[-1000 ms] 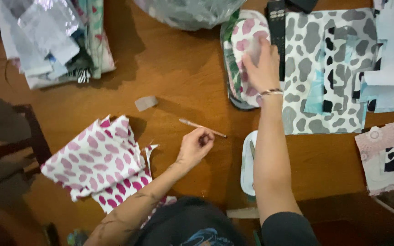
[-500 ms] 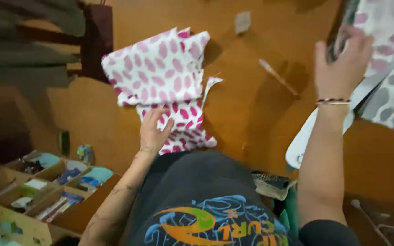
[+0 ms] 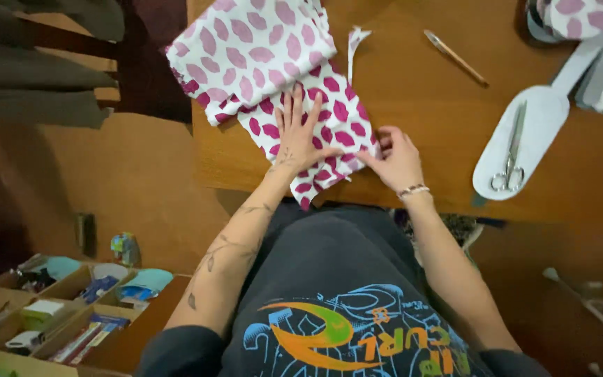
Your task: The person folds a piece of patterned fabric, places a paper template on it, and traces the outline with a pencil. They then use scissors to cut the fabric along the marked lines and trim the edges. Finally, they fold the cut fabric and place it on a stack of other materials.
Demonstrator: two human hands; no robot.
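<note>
While the person leans over the near edge of the table (image 3: 420, 91), both hands have come down onto the white cloth with magenta spots (image 3: 315, 115); a moment ago only the left one reached it and the right was up by the grey-patterned fabric at the far right. The left hand (image 3: 296, 136) lies flat, fingers spread, pressing the cloth down, and the right hand (image 3: 397, 159) pinches its near right edge, so the cloth now looks pinned and ready for smoothing or folding. It lies at the table's near left corner, partly under a second, paler pink-spotted piece (image 3: 252, 49). Low at the left, open wooden trays (image 3: 50, 318) hold small boxes and packets, too blurred to name. Farther right a white oval tray (image 3: 525, 146) carries scissors (image 3: 511, 157); beyond lies a thin brush (image 3: 455, 57).
</note>
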